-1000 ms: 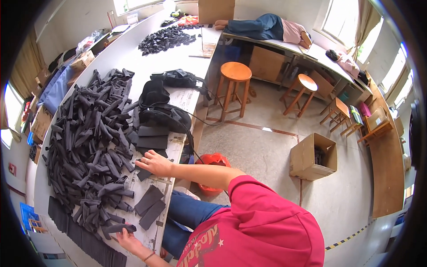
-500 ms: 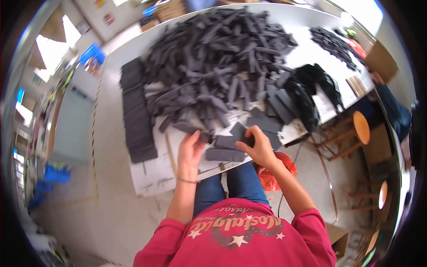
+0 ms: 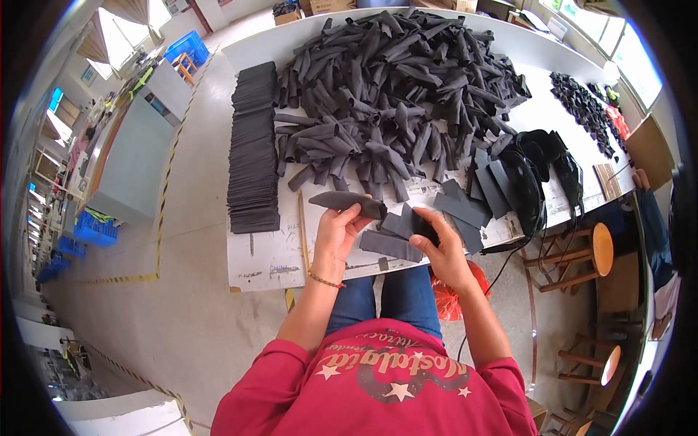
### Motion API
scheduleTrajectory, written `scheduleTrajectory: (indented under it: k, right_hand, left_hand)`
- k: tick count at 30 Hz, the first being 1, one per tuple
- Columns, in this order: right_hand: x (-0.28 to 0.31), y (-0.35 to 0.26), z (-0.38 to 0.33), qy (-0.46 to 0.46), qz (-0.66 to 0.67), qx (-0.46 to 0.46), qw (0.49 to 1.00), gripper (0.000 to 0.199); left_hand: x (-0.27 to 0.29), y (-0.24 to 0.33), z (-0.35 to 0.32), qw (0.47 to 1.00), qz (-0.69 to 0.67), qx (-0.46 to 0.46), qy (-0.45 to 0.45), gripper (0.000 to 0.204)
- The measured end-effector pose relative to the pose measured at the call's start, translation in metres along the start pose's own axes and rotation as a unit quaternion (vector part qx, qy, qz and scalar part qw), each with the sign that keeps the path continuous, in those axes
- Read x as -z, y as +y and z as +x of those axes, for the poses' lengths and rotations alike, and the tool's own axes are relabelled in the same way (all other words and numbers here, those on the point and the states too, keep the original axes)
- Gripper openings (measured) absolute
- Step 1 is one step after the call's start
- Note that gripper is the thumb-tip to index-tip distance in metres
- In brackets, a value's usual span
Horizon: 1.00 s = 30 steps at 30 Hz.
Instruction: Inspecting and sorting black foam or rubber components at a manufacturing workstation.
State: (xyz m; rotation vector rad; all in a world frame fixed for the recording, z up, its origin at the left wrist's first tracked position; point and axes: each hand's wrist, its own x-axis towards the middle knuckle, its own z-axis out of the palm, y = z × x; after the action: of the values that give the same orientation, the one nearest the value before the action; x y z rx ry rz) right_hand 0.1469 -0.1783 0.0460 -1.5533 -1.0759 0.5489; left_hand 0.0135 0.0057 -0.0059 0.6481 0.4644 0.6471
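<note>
Ahead of the crimson-shirted torso [image 3: 374, 385], both bare forearms [image 3: 310, 309] extend, the left hand [image 3: 340, 231] pinching with its thumb, the right hand [image 3: 445, 251] curled inward.

"What's at the table's [image 3: 243, 269] left end?"

"A stack of cloth [image 3: 253, 149], with the heap of rolls [image 3: 392, 87] to its right, reaching toward the far edge."

"And nearer?"

"One roll [image 3: 338, 200] in the left hand [image 3: 339, 232], before the heap. Flat pieces [image 3: 463, 209] lie to its right, the straps [image 3: 531, 154] just right of those."

"Far right?"

"Small scraps [image 3: 578, 105], beyond the straps."

"Below?"

"A plastic bag [image 3: 446, 301] by the near edge, a stool [image 3: 601, 249] to its right."
</note>
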Motion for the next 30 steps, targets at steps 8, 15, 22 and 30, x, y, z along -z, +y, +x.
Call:
scheduleTrajectory:
  k: [8, 15, 22, 30]
  right_hand:
    - [-0.025, -0.016, -0.001, -0.088, -0.018, 0.074, 0.993, 0.051]
    - [-0.020, 0.007, -0.007, -0.140, -0.270, 0.135, 0.943, 0.049]
    - [-0.021, -0.026, 0.001, -0.102, -0.163, 0.177, 0.965, 0.053]
    - [-0.033, 0.001, 0.004, -0.116, -0.133, 0.144, 0.974, 0.049]
  left_hand:
    - [-0.010, -0.004, -0.006, 0.997, -0.029, -0.005, -0.069, 0.040]
    - [-0.004, 0.010, -0.002, 0.985, -0.164, 0.007, -0.055, 0.038]
    - [-0.017, 0.013, -0.007, 0.996, -0.083, -0.016, -0.039, 0.043]
    - [-0.012, 0.004, -0.011, 0.990, -0.123, -0.004, -0.066, 0.046]
